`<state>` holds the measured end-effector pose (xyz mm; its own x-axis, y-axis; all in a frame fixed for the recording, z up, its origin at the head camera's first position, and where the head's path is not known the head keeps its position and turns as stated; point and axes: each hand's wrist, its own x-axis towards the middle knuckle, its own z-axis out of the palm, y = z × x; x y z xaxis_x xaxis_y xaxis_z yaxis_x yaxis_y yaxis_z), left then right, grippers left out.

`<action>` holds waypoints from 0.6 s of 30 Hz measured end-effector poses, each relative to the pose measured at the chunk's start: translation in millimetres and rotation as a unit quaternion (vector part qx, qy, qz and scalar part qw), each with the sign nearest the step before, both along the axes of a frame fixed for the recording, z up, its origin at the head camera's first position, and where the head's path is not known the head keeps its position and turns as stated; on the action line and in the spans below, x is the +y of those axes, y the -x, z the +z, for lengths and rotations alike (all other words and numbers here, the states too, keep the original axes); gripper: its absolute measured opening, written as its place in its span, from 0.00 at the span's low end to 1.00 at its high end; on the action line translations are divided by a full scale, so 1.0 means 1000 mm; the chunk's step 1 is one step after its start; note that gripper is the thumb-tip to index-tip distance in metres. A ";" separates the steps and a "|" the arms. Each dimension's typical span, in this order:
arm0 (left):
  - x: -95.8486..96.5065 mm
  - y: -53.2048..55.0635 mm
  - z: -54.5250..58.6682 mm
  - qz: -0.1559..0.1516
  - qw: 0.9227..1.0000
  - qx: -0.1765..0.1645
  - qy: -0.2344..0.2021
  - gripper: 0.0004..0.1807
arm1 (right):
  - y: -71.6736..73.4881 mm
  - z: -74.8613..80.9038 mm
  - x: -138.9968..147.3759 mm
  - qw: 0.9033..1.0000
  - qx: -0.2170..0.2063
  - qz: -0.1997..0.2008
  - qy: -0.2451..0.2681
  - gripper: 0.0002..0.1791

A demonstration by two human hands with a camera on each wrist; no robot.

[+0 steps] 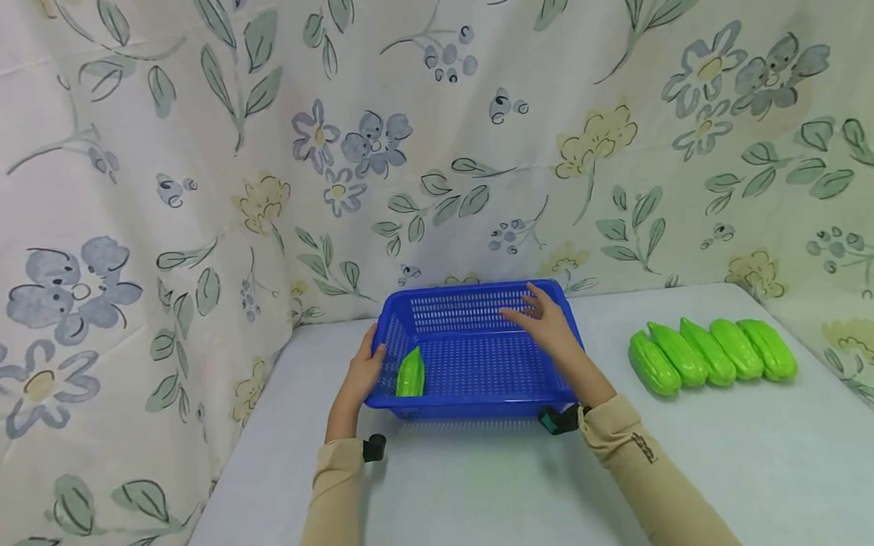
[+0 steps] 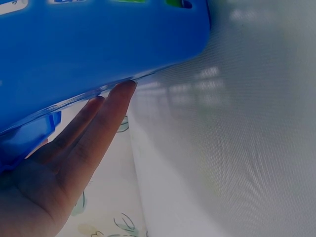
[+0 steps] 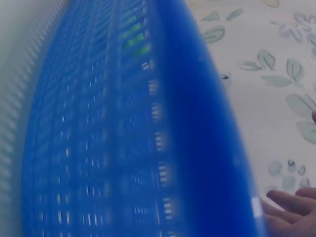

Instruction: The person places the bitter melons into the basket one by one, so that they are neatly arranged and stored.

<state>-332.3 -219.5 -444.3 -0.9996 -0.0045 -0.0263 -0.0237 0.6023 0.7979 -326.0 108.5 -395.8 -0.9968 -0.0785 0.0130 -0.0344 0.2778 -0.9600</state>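
A blue plastic basket (image 1: 475,410) with slotted walls stands on the table. One shiny bright-green, long object with a pointed end (image 1: 410,375) leans inside it at the left. My left hand (image 1: 366,367) holds the basket's left side, thumb by the rim. In the left wrist view, that hand's long fingers (image 2: 94,133) reach along the outside and touch the lower edge; its thumb is hidden there. Above the basket's right part, my right hand (image 1: 549,325) is raised with fingers apart and nothing in it. The right wrist view shows part of this hand (image 3: 291,212) beyond the rim.
Several similar green objects (image 1: 712,355) lie side by side in a row on the white table (image 1: 481,496), right of the basket. A floral curtain (image 1: 429,140) hangs behind the table and along its left side.
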 end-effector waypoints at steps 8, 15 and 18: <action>-0.001 0.002 -0.002 -0.004 1.000 0.002 0.001 0.32 | -0.003 -0.002 0.025 1.000 0.015 0.001 0.006 0.49; 0.000 0.000 0.000 -0.006 1.000 0.011 0.005 0.32 | -0.004 -0.004 0.040 1.000 0.017 -0.010 -0.011 0.51; 0.000 0.000 0.000 -0.006 1.000 0.012 0.003 0.32 | -0.008 -0.001 0.045 1.000 0.016 -0.012 -0.016 0.51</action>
<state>-332.5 -219.4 -444.4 -1.0000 0.0075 -0.0019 0.0031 0.6069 0.7948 -317.9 153.2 -396.6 -0.9976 -0.0550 0.0423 -0.0573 0.3103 -0.9489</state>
